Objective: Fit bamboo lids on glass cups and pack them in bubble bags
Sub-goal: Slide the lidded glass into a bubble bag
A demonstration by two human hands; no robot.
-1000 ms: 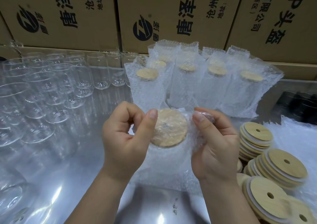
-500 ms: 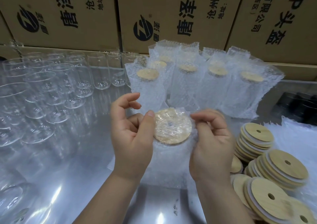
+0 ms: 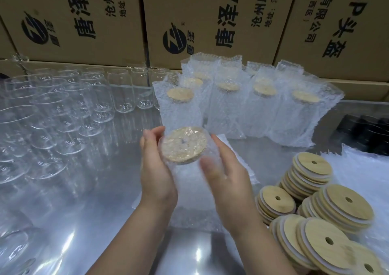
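Bagged cup w/ bamboo lid is held between both hands, above the surface, in front of the packed row. Left hand cups its left side. Right hand is blurred against the bag, so grip can't be told. Prob. glass inside: fragile, some weight. Bubble film is soft and slippy. Best held round the body, not by the lid.

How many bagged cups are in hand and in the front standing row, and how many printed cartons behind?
Held bagged cup: 1
Front-row bagged cups: 4
Printed cartons: 3
Total: 8
Bags farther back overlap too much to count.
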